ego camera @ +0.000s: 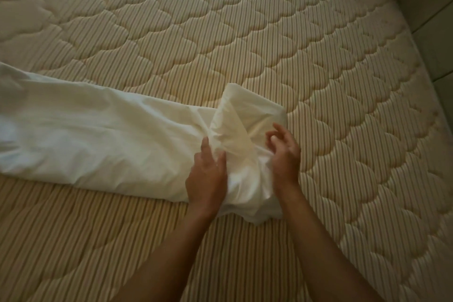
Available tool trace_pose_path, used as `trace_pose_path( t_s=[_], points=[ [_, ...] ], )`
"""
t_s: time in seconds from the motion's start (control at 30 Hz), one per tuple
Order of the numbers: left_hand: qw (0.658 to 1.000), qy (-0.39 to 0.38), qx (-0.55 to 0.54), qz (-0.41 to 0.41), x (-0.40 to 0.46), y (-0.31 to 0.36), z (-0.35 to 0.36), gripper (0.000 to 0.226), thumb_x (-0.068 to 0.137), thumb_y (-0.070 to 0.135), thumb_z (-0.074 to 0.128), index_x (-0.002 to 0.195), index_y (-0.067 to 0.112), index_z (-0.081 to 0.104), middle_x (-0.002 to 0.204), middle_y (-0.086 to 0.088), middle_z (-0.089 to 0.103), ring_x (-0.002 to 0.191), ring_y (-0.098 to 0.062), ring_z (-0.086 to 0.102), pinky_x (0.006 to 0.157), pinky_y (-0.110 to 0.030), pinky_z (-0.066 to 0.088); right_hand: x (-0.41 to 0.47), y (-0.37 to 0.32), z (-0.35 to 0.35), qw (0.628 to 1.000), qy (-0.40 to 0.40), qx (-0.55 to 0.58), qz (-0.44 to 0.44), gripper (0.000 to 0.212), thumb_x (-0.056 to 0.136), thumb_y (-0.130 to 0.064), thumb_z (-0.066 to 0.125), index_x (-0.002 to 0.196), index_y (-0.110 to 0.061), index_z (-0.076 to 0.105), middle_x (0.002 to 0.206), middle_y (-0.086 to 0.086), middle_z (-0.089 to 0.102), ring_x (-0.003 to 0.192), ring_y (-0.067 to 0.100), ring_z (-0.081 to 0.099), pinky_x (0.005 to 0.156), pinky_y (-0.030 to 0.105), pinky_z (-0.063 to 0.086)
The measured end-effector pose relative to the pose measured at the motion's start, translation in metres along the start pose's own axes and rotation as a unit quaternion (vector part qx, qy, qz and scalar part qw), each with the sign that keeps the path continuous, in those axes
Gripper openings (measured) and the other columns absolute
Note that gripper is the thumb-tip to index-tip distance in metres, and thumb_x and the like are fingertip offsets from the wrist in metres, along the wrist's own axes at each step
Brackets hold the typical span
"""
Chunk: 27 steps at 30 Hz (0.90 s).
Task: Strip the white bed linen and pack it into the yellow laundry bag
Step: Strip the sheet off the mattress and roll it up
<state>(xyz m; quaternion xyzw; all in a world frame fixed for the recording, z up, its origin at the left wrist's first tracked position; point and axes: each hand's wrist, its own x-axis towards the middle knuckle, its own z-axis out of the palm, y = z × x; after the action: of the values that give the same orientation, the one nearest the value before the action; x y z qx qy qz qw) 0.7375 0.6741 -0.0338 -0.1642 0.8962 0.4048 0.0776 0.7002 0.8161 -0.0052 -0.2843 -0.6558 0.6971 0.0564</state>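
Two bare hands work a long folded white cotton sheet (98,135) on the stripped quilted mattress (245,32): left hand (207,174) pinches the rolled end, right hand (284,152) fingers loosely spread. Bagging remains; no yellow bag visible.

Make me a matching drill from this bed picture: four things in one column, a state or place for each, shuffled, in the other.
Things:
1. left hand
2. right hand
3. white sheet
4. mattress

States:
A. bare, quilted, striped
B. fingers loosely spread beside the folded end, gripping nothing
C. lying in a long band across the bed, one end folded over
D. pinching the bunched cloth

Pairs: 1-D, 2-B, 3-C, 4-A
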Motion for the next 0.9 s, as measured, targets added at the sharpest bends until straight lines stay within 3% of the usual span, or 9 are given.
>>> trace_pose_path(
  t_s=[0.07, 0.17, 0.23, 0.33, 0.4, 0.47, 0.53, 0.63, 0.9],
  points=[
    [1.000, 0.004, -0.004, -0.004, 0.005, -0.020, 0.003, 0.058, 0.101, 0.056, 0.028, 0.152, 0.030, 0.023, 0.123, -0.010, 0.060, 0.099, -0.035, 0.063, 0.078, -0.042, 0.047, 0.012, 0.013, -0.004, 0.978, -0.020, -0.194, -0.075, 0.044, 0.091, -0.031, 0.050, 0.131, -0.017, 0.062, 0.130, 0.003, 0.062, 0.125, 0.021, 0.055, 0.106, 0.035, 0.043],
    [1.000, -0.002, 0.006, -0.005, 0.012, -0.037, 0.004, 0.056, 0.101, 0.055, 0.026, 0.152, 0.030, 0.025, 0.126, -0.010, 0.060, 0.101, -0.037, 0.062, 0.078, -0.043, 0.047, 0.019, 0.048, 0.002, 0.848, -0.080, -0.482, -0.204, 0.069, 0.085, -0.059, 0.036, 0.140, -0.021, 0.056, 0.152, 0.005, 0.045, 0.145, 0.031, 0.033, 0.118, 0.050, 0.021],
    [1.000, -0.001, 0.024, -0.017, 0.015, -0.035, 0.003, 0.057, 0.101, 0.055, 0.020, 0.152, 0.031, 0.023, 0.129, -0.010, 0.057, 0.105, -0.037, 0.061, 0.082, -0.045, 0.047, 0.018, 0.064, 0.006, 0.799, -0.076, -0.549, -0.234, 0.070, 0.088, -0.063, 0.026, 0.146, -0.031, 0.048, 0.158, -0.003, 0.037, 0.150, 0.028, 0.022, 0.118, 0.056, 0.011],
    [0.996, 0.056, 0.069, 0.019, 0.012, -0.018, 0.004, 0.063, 0.100, 0.054, 0.019, 0.157, 0.027, 0.018, 0.145, -0.013, 0.044, 0.127, -0.034, 0.047, 0.101, -0.053, 0.040, 0.023, 0.076, 0.005, 0.795, -0.065, -0.556, -0.234, 0.062, 0.095, -0.057, 0.019, 0.150, -0.035, 0.039, 0.161, -0.007, 0.030, 0.152, 0.025, 0.016, 0.118, 0.057, 0.009],
    [0.989, 0.083, 0.061, 0.109, 0.015, 0.000, 0.008, 0.065, 0.100, 0.052, 0.021, 0.159, 0.025, 0.016, 0.159, -0.012, 0.030, 0.146, -0.029, 0.029, 0.115, -0.050, 0.027, 0.025, 0.082, 0.002, 0.782, -0.063, -0.571, -0.242, 0.058, 0.099, -0.051, 0.018, 0.152, -0.036, 0.035, 0.161, -0.009, 0.028, 0.152, 0.023, 0.014, 0.119, 0.057, 0.009],
    [0.978, 0.057, 0.096, 0.174, 0.025, 0.013, 0.018, 0.063, 0.101, 0.051, 0.017, 0.159, 0.026, 0.016, 0.165, -0.009, 0.020, 0.153, -0.024, 0.012, 0.121, -0.049, 0.015, 0.026, 0.083, 0.002, 0.786, -0.073, -0.563, -0.243, 0.057, 0.099, -0.046, 0.014, 0.152, -0.036, 0.033, 0.161, -0.011, 0.027, 0.152, 0.020, 0.015, 0.120, 0.056, 0.010],
    [0.974, 0.026, 0.149, 0.171, 0.039, 0.012, 0.028, 0.062, 0.100, 0.050, 0.013, 0.159, 0.028, 0.016, 0.167, -0.006, 0.013, 0.154, -0.023, 0.006, 0.121, -0.054, 0.014, 0.030, 0.078, 0.001, 0.821, -0.074, -0.516, -0.233, 0.060, 0.097, -0.044, 0.012, 0.150, -0.034, 0.038, 0.158, -0.011, 0.033, 0.151, 0.018, 0.021, 0.120, 0.050, 0.011],
    [0.965, 0.011, 0.218, 0.142, 0.052, -0.013, 0.038, 0.063, 0.099, 0.052, 0.015, 0.159, 0.033, 0.012, 0.168, -0.002, 0.003, 0.153, -0.029, 0.007, 0.117, -0.056, 0.024, 0.046, 0.067, -0.002, 0.848, -0.068, -0.473, -0.228, 0.065, 0.094, -0.046, 0.013, 0.148, -0.027, 0.044, 0.156, -0.006, 0.038, 0.149, 0.018, 0.026, 0.120, 0.046, 0.011],
    [0.968, -0.001, 0.211, 0.133, 0.055, -0.051, 0.046, 0.064, 0.099, 0.052, 0.019, 0.160, 0.031, 0.014, 0.168, -0.002, 0.002, 0.142, -0.036, 0.034, 0.101, -0.055, 0.043, 0.090, 0.058, 0.019, 0.756, -0.136, -0.597, -0.232, 0.080, 0.082, -0.071, 0.018, 0.155, -0.039, 0.023, 0.166, -0.007, 0.014, 0.153, 0.020, 0.004, 0.121, 0.051, -0.004]
  ],
)
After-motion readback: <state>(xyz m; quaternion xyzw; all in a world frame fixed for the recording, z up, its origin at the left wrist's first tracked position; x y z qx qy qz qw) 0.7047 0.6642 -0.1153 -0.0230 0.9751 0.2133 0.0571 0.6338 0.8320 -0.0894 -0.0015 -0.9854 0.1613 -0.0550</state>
